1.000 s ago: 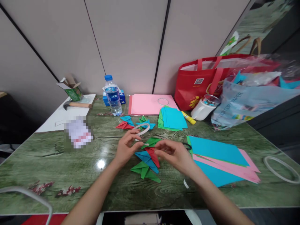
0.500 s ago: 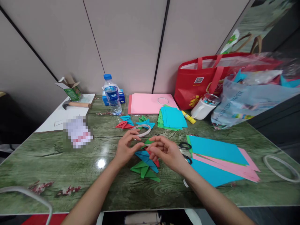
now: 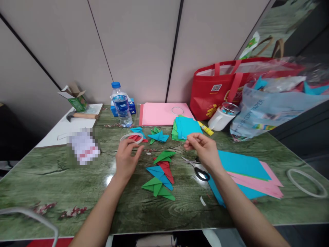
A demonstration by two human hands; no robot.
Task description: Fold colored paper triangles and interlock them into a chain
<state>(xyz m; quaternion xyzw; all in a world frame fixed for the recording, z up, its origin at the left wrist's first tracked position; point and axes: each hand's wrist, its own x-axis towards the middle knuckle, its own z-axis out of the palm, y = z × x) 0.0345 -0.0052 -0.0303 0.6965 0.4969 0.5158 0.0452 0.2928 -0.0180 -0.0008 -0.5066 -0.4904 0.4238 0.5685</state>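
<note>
My left hand [image 3: 127, 159] holds a thin white roll of tape [image 3: 132, 142] by its near edge, its thumb and index finger apart. My right hand [image 3: 203, 147] is raised near the blue paper stack, fingertips pinched together; what they hold is too small to make out. Between the hands lie folded paper pieces: a green one [image 3: 164, 156], a red one [image 3: 167, 171], a blue one [image 3: 160, 176] and another green one [image 3: 157, 187], overlapping in a column. Black-handled scissors [image 3: 202, 174] lie slightly open below my right hand. A tiny white scrap [image 3: 148, 153] sits above the column.
Folded blue and green paper [image 3: 158, 136] lies farther back, near a blue paper stack [image 3: 189, 127] and a glue stick [image 3: 205, 128]. Coloured sheets [image 3: 244, 164] lie under my right forearm. A water bottle [image 3: 121, 106], hammer [image 3: 82, 116], white mug [image 3: 223, 117] and red bag [image 3: 205, 89] stand or lie around.
My hands have moved apart: the left went left with the tape roll, the right went up and to the right. The folded pieces and scissors are now uncovered.
</note>
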